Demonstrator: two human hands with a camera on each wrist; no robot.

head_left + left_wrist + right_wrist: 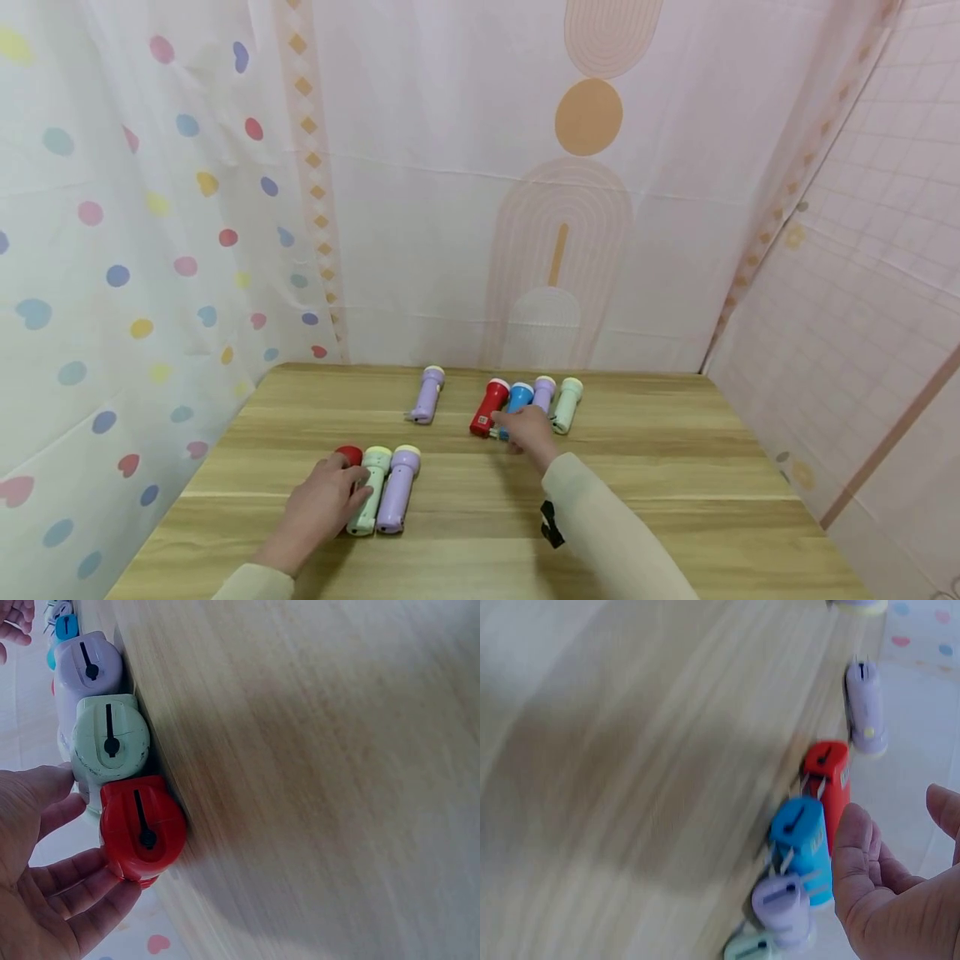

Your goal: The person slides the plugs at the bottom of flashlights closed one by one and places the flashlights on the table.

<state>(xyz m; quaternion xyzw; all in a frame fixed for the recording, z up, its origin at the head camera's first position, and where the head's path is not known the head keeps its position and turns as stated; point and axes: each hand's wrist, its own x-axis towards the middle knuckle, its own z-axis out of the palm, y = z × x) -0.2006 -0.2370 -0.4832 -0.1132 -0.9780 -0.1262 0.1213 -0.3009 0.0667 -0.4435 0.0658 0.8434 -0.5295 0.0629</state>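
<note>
In the head view my left hand (321, 502) lies over a red flashlight (349, 455) in the front-left group. Its thumb touches the light green flashlight (111, 742) alongside, and fairly straight fingers rest against the red one in the left wrist view. A purple flashlight (398, 490) lies on the green one's other side. Farther back, my right hand (531, 433) hovers over a blue flashlight (802, 829), thumb apart from fingers, gripping nothing visible. Beside the blue one lie a red flashlight (831, 765), a purple flashlight (781, 900) and a light green flashlight (568, 406).
A lone purple flashlight (428, 395) lies near the back edge, left of the rear group, its plug prongs out. Prongs also stick out from the rear red and blue flashlights. Patterned curtains (420, 208) surround the wooden table (465, 550).
</note>
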